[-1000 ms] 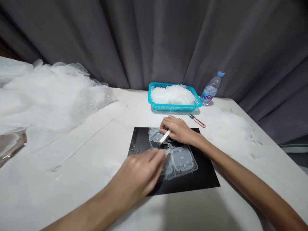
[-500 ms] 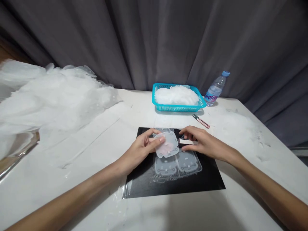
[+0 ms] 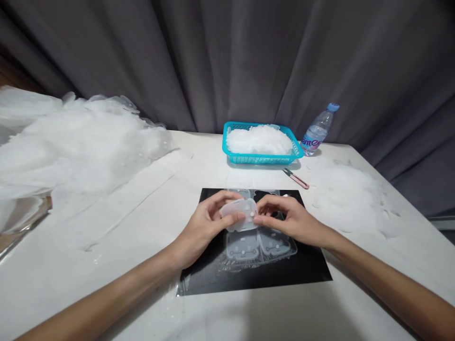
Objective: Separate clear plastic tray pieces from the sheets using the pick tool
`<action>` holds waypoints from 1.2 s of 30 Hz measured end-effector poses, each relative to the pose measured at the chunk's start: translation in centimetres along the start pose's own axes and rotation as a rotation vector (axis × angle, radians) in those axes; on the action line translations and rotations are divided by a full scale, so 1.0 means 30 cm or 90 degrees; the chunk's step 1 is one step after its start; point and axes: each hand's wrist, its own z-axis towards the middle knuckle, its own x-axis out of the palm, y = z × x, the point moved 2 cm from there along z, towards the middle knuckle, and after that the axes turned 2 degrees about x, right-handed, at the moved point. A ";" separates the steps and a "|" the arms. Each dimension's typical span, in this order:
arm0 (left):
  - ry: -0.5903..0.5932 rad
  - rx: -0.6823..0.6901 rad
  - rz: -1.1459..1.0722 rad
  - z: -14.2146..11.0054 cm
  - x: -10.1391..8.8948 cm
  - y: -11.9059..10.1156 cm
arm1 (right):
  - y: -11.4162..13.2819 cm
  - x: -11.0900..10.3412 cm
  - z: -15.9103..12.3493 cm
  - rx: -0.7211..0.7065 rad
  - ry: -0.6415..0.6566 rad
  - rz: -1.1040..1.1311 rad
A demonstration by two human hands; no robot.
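My left hand (image 3: 213,220) is closed on a small translucent plastic piece (image 3: 234,210) with rounded corners, thumb on top and fingers behind. My right hand (image 3: 280,213) pinches the piece's right edge between thumb and fingertips. Whether anything else is tucked in its curled fingers is hidden. Below both hands lies a clear plastic sheet (image 3: 242,245) of similar rounded pieces with small holes and printed marks. One opening in it shows dark near the top. The sheet rests on a black mat (image 3: 277,277).
A blue basket (image 3: 263,159) of white translucent pieces stands at the back, beside a water bottle (image 3: 318,132). Pink-handled thread snips (image 3: 296,179) lie before it. Large heaps of translucent pieces (image 3: 88,142) cover the left, with a flatter spread (image 3: 350,199) at right.
My right hand has come left and now pinches the plastic piece. The pale, dark-edged strip seen in it earlier is mostly out of sight. The piece has tilted in my left hand.
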 end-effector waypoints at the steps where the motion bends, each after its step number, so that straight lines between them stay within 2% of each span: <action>1: 0.011 0.009 0.026 -0.003 0.003 -0.003 | -0.006 0.008 0.000 -0.003 -0.012 0.009; 6: 0.023 0.038 0.124 -0.019 0.022 -0.027 | 0.009 0.011 -0.012 -0.015 -0.033 0.004; 12: 0.066 0.033 0.081 -0.038 0.036 -0.028 | 0.041 -0.011 -0.020 -0.065 -0.093 -0.029; 18: 0.056 0.085 0.127 -0.056 0.037 -0.036 | 0.071 -0.018 -0.025 -0.108 -0.082 -0.056; 21: 0.051 0.128 0.162 -0.058 0.039 -0.053 | 0.088 -0.061 -0.020 -0.113 -0.059 -0.114; 23: 0.055 0.157 0.181 -0.061 0.041 -0.066 | 0.071 -0.125 -0.012 -0.107 -0.088 -0.235; 25: 0.062 0.183 0.197 -0.065 0.042 -0.075 | 0.021 -0.214 -0.006 -0.070 -0.177 -0.432; 27: 0.068 0.204 0.206 -0.069 0.042 -0.080 | -0.058 -0.306 -0.005 0.024 -0.248 -0.611; 30: 0.070 0.229 0.217 -0.072 0.036 -0.080 | -0.173 -0.404 -0.013 0.186 -0.249 -0.697; 33: 0.078 0.280 0.224 -0.073 0.027 -0.080 | -0.221 -0.434 -0.018 0.287 -0.209 -0.682; 36: 0.090 0.344 0.238 -0.074 0.021 -0.083 | -0.207 -0.409 -0.008 0.308 -0.168 -0.698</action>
